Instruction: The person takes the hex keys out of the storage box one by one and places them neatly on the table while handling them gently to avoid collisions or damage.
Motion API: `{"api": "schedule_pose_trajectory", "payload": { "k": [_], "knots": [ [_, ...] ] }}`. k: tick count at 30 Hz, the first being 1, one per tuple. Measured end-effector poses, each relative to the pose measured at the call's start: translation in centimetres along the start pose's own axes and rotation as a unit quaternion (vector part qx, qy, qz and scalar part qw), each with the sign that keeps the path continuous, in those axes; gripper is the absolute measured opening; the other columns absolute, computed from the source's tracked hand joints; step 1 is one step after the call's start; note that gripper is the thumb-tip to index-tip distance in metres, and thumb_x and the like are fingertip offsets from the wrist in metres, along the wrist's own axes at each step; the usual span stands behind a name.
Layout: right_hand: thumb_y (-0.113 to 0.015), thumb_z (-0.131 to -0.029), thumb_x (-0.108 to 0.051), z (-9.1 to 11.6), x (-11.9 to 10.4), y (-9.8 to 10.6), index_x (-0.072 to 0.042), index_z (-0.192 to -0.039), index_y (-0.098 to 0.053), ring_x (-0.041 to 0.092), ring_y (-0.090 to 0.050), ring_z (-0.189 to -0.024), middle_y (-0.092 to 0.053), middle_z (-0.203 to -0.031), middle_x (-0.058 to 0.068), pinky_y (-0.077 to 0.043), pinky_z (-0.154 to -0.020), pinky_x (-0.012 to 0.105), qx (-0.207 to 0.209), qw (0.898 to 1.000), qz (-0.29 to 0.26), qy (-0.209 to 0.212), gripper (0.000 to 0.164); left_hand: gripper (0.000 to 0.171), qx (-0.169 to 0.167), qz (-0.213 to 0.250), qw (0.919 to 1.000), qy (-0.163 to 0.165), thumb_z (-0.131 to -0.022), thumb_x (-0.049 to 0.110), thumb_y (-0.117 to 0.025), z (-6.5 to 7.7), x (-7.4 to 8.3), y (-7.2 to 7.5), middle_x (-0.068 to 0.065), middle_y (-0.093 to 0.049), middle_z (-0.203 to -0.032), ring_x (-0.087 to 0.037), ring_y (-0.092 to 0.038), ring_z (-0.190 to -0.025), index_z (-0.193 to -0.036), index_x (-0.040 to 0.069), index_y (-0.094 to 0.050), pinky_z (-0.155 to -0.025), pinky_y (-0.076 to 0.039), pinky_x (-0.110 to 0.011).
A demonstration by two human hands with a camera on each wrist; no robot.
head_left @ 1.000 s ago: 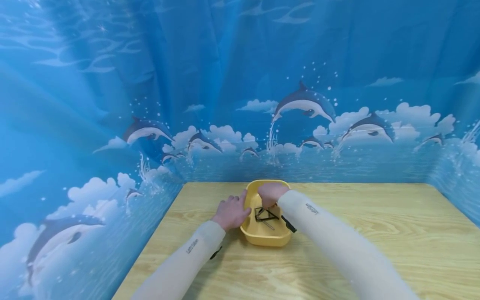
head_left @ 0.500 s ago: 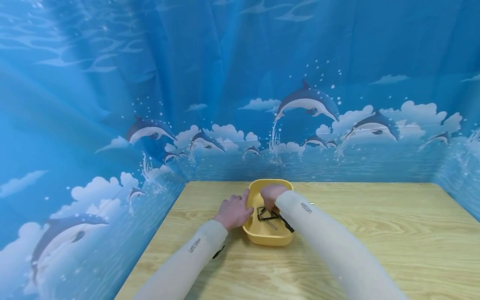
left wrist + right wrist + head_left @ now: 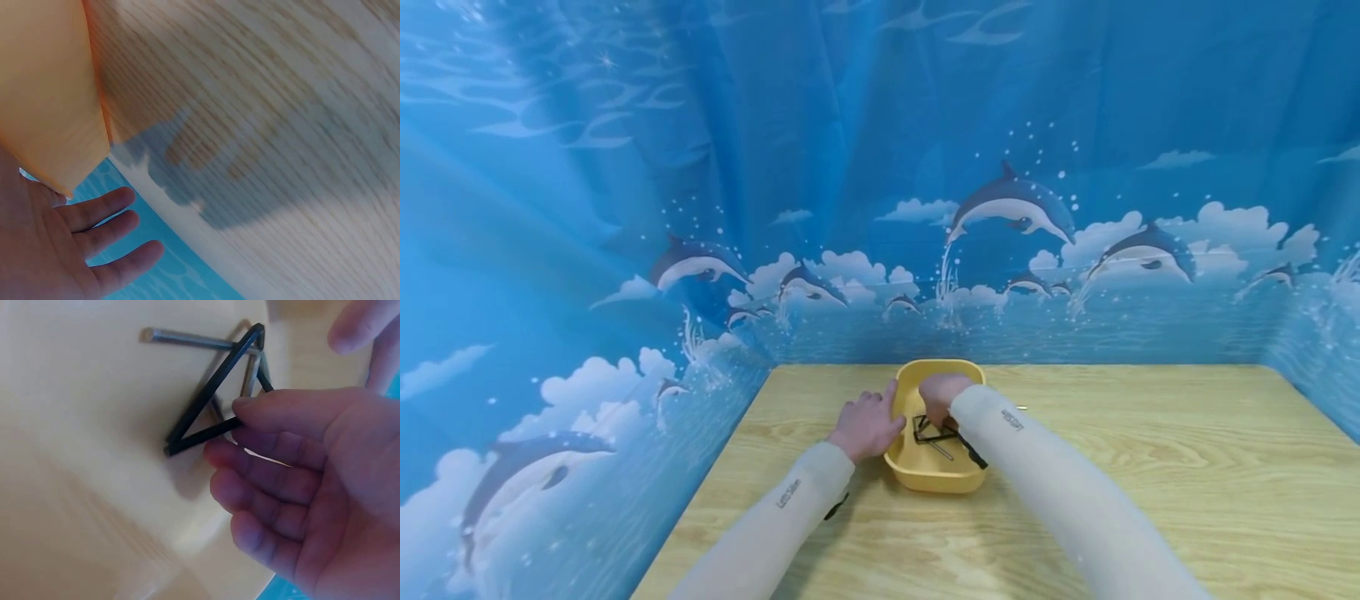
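Hex key point(image 3: 201, 435) in right hand point(image 3: 337, 481)

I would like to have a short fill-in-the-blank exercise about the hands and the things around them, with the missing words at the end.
1. The rod pinched by the right hand is ____.
2. The bin that it lies in is coloured ____.
3. In the head view, the left hand touches the bin's ____ side.
4. The curtain behind the table shows leaping ____.

Missing words: black; yellow; left; dolphins.
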State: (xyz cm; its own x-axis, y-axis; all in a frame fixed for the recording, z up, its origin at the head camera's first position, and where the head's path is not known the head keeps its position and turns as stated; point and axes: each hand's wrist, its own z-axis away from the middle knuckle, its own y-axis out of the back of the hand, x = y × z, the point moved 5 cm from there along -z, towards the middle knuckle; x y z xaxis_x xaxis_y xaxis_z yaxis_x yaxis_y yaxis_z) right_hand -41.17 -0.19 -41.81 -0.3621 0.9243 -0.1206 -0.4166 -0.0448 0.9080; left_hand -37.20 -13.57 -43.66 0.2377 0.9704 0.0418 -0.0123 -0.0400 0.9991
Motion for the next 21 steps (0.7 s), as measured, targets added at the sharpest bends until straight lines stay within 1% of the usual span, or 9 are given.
{"api": "schedule_pose_trajectory", "payload": {
  "k": [3, 6, 10, 14, 17, 21],
  "knots": [
    [-0.070, -0.087, -0.004, 0.0, 0.0, 0.0, -0.011, -0.085, -0.065, 0.014, -0.058, -0.053, -0.073, -0.080, 0.010, -0.045, -0.046, 0.025, -0.006, 1.000, -0.022, 0.002, 0.009, 0.069, 0.003, -0.002, 1.0000, -0.002, -0.104, 0.048, -0.040, 0.0, -0.1, -0.1, -0.016, -0.058, -0.141, -0.035, -0.054, -0.130, -0.162, 0.015, -0.021, -0.101, -0.046, -0.058],
    [-0.069, -0.087, -0.003, -0.1, -0.2, 0.0, -0.011, -0.082, -0.067, 0.015, -0.058, -0.051, -0.074, -0.077, 0.010, -0.044, -0.044, 0.025, -0.003, 1.000, -0.017, 0.014, 0.010, 0.069, 0.003, -0.002, 1.0000, -0.002, -0.104, 0.048, -0.040, 0.1, -0.1, -0.1, -0.016, -0.058, -0.141, -0.035, -0.054, -0.129, -0.162, 0.016, -0.021, -0.101, -0.046, -0.058],
    [-0.068, -0.086, -0.003, 0.3, -0.5, 0.5, -0.012, -0.076, -0.068, 0.014, -0.053, -0.052, -0.066, -0.069, 0.005, -0.042, -0.046, 0.026, 0.011, 0.999, 0.001, 0.038, 0.013, 0.068, 0.004, 0.001, 1.0000, -0.002, -0.104, 0.048, -0.039, 0.2, -0.1, -0.1, -0.017, -0.058, -0.141, -0.036, -0.053, -0.130, -0.162, 0.015, -0.021, -0.101, -0.046, -0.059],
    [-0.067, -0.088, -0.006, 0.9, -0.4, 0.9, -0.014, -0.077, -0.065, 0.012, -0.049, -0.053, -0.059, -0.066, 0.001, -0.040, -0.049, 0.027, 0.017, 0.998, 0.002, 0.055, 0.014, 0.068, 0.007, 0.001, 1.0000, -0.004, -0.104, 0.047, -0.040, 0.2, 0.0, -0.1, -0.017, -0.059, -0.140, -0.036, -0.054, -0.129, -0.161, 0.014, -0.023, -0.100, -0.046, -0.059],
    [-0.067, -0.089, -0.008, 1.5, -0.2, 1.2, -0.016, -0.070, -0.061, 0.010, -0.044, -0.050, -0.054, -0.060, -0.002, -0.038, -0.049, 0.027, 0.026, 0.996, -0.009, 0.081, 0.022, 0.068, 0.009, -0.001, 1.0000, -0.005, -0.104, 0.047, -0.041, 0.2, 0.0, 0.0, -0.017, -0.059, -0.139, -0.036, -0.054, -0.128, -0.161, 0.014, -0.023, -0.099, -0.047, -0.059],
    [-0.066, -0.090, -0.008, 2.5, 0.3, 1.6, -0.019, -0.056, -0.049, 0.009, -0.032, -0.044, -0.040, -0.050, -0.006, -0.033, -0.046, 0.026, 0.045, 0.991, -0.038, 0.117, 0.039, 0.068, 0.011, -0.003, 0.9999, -0.004, -0.104, 0.047, -0.041, 0.4, 0.1, 0.1, -0.017, -0.059, -0.139, -0.036, -0.055, -0.128, -0.161, 0.014, -0.023, -0.099, -0.047, -0.059]
  ]
}}
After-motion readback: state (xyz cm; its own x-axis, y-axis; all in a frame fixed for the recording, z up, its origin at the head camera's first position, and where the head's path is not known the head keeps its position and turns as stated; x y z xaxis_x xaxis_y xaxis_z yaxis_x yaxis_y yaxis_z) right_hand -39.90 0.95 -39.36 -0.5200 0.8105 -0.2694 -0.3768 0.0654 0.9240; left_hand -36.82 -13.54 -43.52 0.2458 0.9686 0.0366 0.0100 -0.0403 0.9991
